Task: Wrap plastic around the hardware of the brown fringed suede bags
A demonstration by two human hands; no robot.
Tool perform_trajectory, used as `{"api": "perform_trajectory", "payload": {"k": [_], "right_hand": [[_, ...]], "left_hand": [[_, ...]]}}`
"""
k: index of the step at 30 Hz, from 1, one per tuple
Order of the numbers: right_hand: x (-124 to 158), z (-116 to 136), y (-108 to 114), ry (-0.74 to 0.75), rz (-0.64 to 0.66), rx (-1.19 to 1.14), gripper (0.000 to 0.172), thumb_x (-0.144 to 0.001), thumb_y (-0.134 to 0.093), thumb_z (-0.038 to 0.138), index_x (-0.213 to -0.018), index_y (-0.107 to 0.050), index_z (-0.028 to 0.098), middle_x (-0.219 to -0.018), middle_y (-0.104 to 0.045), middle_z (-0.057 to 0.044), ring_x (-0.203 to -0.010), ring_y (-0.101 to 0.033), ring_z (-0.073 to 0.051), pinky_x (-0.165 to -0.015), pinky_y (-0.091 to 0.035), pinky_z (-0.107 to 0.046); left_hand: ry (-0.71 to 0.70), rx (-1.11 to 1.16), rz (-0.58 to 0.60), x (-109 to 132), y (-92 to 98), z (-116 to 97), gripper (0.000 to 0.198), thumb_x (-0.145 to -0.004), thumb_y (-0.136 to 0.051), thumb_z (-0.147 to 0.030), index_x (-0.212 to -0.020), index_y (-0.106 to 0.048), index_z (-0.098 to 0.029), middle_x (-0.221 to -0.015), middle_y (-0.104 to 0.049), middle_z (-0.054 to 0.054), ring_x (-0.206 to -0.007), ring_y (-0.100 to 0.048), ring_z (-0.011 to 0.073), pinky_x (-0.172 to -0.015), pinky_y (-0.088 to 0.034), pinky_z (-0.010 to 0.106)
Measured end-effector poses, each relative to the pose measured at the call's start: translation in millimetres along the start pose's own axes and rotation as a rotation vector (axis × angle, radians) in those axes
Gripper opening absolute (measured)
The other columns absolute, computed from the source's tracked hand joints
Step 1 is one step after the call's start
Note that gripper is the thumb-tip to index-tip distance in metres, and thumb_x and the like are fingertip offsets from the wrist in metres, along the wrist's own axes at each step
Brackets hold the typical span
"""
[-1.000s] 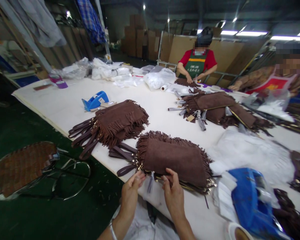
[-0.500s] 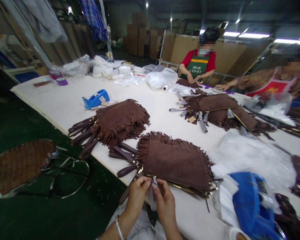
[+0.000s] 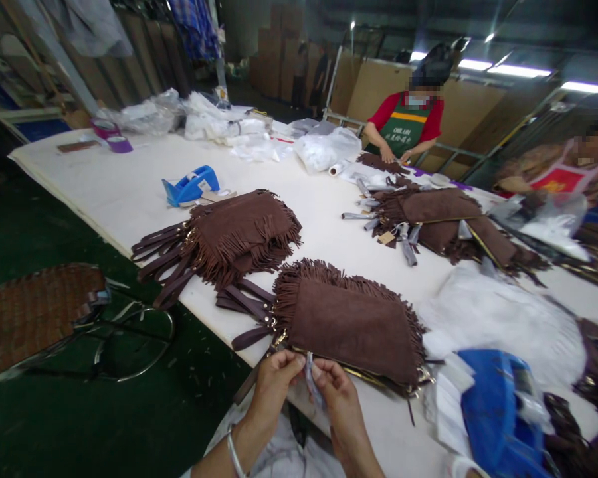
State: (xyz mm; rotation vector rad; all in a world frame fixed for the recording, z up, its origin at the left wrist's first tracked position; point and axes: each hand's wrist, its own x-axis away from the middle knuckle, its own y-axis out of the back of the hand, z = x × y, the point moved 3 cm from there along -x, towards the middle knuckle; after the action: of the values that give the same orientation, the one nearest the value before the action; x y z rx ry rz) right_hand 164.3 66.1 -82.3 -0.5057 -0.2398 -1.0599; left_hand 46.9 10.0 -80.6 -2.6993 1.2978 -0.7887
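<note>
Right hand (image 3: 341, 405) closer; strip (image 3: 311, 380) vertical

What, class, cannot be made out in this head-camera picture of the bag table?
1. Head view: the pale strip, pinched between the left hand and the right hand, is too small and too covered by fingers to identify.
2. Head view: the blue plastic object is cut off by the bottom edge.
3. Head view: the apron print is too small to read.
</note>
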Motion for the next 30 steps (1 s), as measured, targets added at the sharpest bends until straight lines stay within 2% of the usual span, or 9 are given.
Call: {"api": "perform_trajectory", "payload": {"k": [5, 10, 15, 18, 26, 30], "right_hand": [[3, 4, -1, -0.040, 0.033, -0.050, 0.031, -0.074, -0.074, 0.043, -0.087, -0.065, 0.015, -0.070, -0.064, -0.002, -0.055, -0.048, -0.010, -0.052, -0.039, -0.021], [4, 7, -2, -0.066, 0.041, -0.090, 0.031, -0.073, -0.074, 0.043, -0.086, -0.065, 0.016, -0.068, -0.063, -0.001, -0.052, -0.047, -0.009, -0.051, -0.038, -0.020], [2, 6, -1, -0.053, 0.037, -0.045, 0.032, -0.074, -0.073, 0.043, -0.087, -0.064, 0.016, -0.066, -0.062, 0.000, -0.051, -0.047, -0.008, -0.050, -0.037, -0.019], [2, 8, -1, -0.035, 0.035, -0.020, 0.031, -0.075, -0.073, 0.043, -0.087, -0.064, 0.015, -0.066, -0.063, 0.000, -0.052, -0.047, -0.009, -0.051, -0.038, -0.019], [1, 6, 0, -0.075, 0.075, -0.073, 0.034, -0.072, -0.074, 0.044, -0.086, -0.065, 0.015, -0.061, -0.060, 0.001, -0.047, -0.045, -0.007, -0.047, -0.034, -0.018], [-1, 4, 1, -0.082, 0.110, -0.089, 0.034, -0.072, -0.074, 0.044, -0.087, -0.066, 0.014, -0.062, -0.059, 0.001, -0.046, -0.043, -0.007, -0.046, -0.032, -0.018]], "left_hand": [[-0.027, -0.003, 0.004, -2, -0.1, 0, 0.026, -0.077, -0.066, -0.039, -0.070, -0.065, -0.015, -0.063, -0.060, 0.001, -0.059, -0.049, 0.0131, -0.059, -0.036, 0.024], [-0.017, 0.064, 0.056, 4, -1.8, 1, 0.032, -0.083, -0.059, -0.045, -0.084, -0.068, -0.014, -0.076, -0.067, 0.006, -0.069, -0.057, 0.0173, -0.063, -0.039, 0.026], [-0.021, 0.016, -0.027, 5, -4.0, -2, 0.026, -0.074, -0.070, -0.040, -0.073, -0.065, -0.014, -0.064, -0.061, 0.001, -0.059, -0.048, 0.0130, -0.058, -0.037, 0.023], [-0.035, -0.001, -0.064, 3, -6.7, -2, 0.025, -0.074, -0.068, -0.039, -0.070, -0.063, -0.015, -0.062, -0.059, 0.000, -0.058, -0.048, 0.0131, -0.057, -0.036, 0.023], [-0.033, 0.040, -0.114, 4, -15.1, 1, 0.028, -0.075, -0.066, -0.043, -0.072, -0.061, -0.015, -0.061, -0.056, -0.001, -0.056, -0.048, 0.0130, -0.055, -0.036, 0.024], [-0.002, 0.072, -0.082, 2, -15.5, 4, 0.028, -0.074, -0.067, -0.043, -0.072, -0.063, -0.015, -0.063, -0.060, 0.001, -0.058, -0.051, 0.0133, -0.057, -0.039, 0.024]]}}
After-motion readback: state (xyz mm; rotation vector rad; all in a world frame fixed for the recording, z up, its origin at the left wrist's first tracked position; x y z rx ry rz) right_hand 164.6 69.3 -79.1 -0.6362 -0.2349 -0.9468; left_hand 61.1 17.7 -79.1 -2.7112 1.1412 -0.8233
